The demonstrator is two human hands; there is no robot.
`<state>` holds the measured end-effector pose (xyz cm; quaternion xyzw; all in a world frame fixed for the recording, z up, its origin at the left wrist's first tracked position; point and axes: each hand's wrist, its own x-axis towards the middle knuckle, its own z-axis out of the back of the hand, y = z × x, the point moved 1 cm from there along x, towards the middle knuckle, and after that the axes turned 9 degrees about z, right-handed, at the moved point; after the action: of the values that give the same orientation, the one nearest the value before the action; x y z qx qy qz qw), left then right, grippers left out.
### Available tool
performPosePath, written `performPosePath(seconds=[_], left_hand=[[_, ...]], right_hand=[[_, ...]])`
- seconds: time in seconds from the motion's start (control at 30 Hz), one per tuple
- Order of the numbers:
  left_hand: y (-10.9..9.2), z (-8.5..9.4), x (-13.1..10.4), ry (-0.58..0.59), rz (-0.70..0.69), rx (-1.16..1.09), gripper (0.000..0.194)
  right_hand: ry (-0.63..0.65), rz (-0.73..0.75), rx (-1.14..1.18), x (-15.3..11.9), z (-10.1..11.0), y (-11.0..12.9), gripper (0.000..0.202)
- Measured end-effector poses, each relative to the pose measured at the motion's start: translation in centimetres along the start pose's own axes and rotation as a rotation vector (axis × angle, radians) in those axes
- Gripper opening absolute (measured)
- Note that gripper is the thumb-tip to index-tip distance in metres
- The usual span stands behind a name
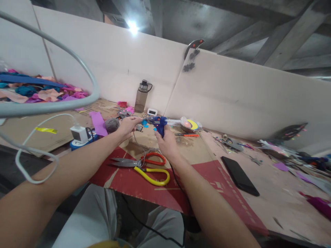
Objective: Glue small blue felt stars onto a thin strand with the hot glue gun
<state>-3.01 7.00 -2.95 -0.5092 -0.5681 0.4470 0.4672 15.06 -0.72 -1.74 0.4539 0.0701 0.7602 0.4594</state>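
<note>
My right hand [167,143] is wrapped round the grip of a blue hot glue gun [160,124], with pale glue sticks [173,122] at its back end. The gun's nozzle points left, towards my left hand [129,125]. The fingers of that hand are pinched at a small bright-blue piece [144,122], close to the nozzle; its exact shape is too small to tell. A thin grey strand [136,139] runs below my left hand. Beneath both hands lie large scissors [152,175] with one red and one yellow handle, blades pointing left.
A ball of grey yarn [112,124] sits left of my left hand. Behind stand a bottle [141,98] and a small white clock [152,112]. An orange cutter [190,135] and a black phone [239,175] lie right. A white charger [79,133] and looping cable are left.
</note>
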Motion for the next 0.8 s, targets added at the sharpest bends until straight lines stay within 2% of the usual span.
performPosePath(seconds=[0.17,0.8], left_hand=[[0.2,0.08,0.26,-0.003,0.003,0.01,0.02],[-0.08,-0.07,-0.04,0.002,0.011,0.015,0.015]], right_hand=[[-0.032,0.013,0.016,-0.03,0.1,0.03,0.022],[-0.018,0.008,-0.005,-0.04,0.11,0.19,0.027]])
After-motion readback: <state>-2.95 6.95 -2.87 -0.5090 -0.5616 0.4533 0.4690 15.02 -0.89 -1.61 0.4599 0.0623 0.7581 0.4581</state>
